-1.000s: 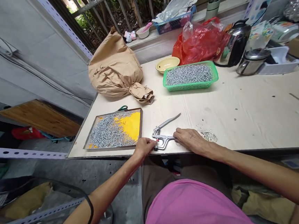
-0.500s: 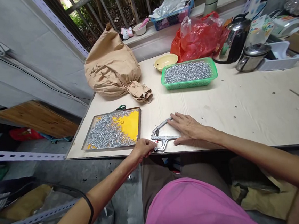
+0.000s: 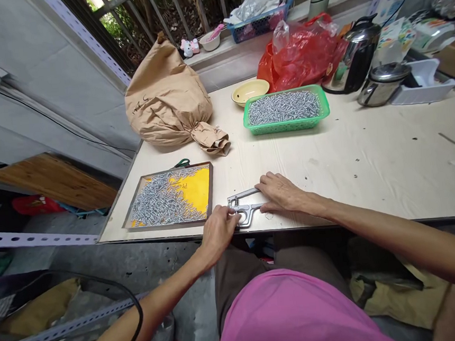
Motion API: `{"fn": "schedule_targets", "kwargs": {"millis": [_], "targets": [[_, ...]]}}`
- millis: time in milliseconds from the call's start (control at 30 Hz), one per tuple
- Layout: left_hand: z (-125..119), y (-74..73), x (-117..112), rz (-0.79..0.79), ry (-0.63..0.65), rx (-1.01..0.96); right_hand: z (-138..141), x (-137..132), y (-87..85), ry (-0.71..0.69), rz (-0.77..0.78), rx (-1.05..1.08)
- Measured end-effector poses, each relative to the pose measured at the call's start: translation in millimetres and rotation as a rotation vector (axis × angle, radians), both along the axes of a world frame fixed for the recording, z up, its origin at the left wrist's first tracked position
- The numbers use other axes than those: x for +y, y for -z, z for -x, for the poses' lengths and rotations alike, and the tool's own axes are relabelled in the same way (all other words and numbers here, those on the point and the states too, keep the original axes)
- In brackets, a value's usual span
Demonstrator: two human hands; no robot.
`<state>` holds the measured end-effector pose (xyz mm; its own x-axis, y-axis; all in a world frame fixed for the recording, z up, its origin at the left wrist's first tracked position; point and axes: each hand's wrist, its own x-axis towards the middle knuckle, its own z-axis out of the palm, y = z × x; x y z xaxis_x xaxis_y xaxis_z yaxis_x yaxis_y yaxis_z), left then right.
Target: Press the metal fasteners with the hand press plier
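A metal hand press tool [image 3: 242,208] lies at the front edge of the pale table [image 3: 371,168]. My right hand [image 3: 280,192] is wrapped over its two handles, squeezing them nearly together. My left hand [image 3: 219,228] is pinched at the tool's jaws, fingers closed; whatever small part it holds is hidden. Just left of it lies a brown-framed yellow tray [image 3: 171,197] covered with several small silver metal parts.
A green basket [image 3: 286,109] full of silver parts stands mid-table, with a yellow bowl [image 3: 251,91], a tied brown paper sack [image 3: 171,104] and a red plastic bag [image 3: 301,58] behind. Kettles [image 3: 361,55] and a white tray [image 3: 423,87] stand at the right. Green-handled scissors [image 3: 182,164] peek behind the tray.
My right hand moved from the lower handle onto both handles and pressed the raised upper handle down. My left hand stayed at the jaws.
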<state>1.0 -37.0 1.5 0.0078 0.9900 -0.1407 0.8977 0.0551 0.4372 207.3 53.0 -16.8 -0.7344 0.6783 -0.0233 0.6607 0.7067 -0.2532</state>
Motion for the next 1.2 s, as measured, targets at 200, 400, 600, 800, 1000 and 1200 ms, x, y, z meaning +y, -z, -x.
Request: {"fn": "schedule_targets", "kwargs": {"millis": [200, 400, 600, 800, 1000, 1200], "targets": [[-23, 9.6, 27, -0.187, 0.426, 0.179, -2, -3, -3.7, -0.031, 0.002, -0.033], [-27, 9.4, 55, -0.098, 0.588, 0.229, -1, -3, -10.1, 0.016, -0.005, -0.108], [-34, 9.5, 56, -0.077, 0.562, 0.262, 3, -4, -13.3, 0.040, 0.052, -0.157], [-37, 9.9, 60, -0.046, 0.488, 0.221, 0, -7, -8.3, 0.040, 0.072, -0.126], [-40, 25.9, 37, -0.241, 0.384, 0.178, -5, 15, -11.6, -0.030, 0.034, -0.106], [-61, 56.9, -5, -0.385, 0.439, 0.027, -14, 48, 1.0, 0.039, -0.033, -0.062]]}}
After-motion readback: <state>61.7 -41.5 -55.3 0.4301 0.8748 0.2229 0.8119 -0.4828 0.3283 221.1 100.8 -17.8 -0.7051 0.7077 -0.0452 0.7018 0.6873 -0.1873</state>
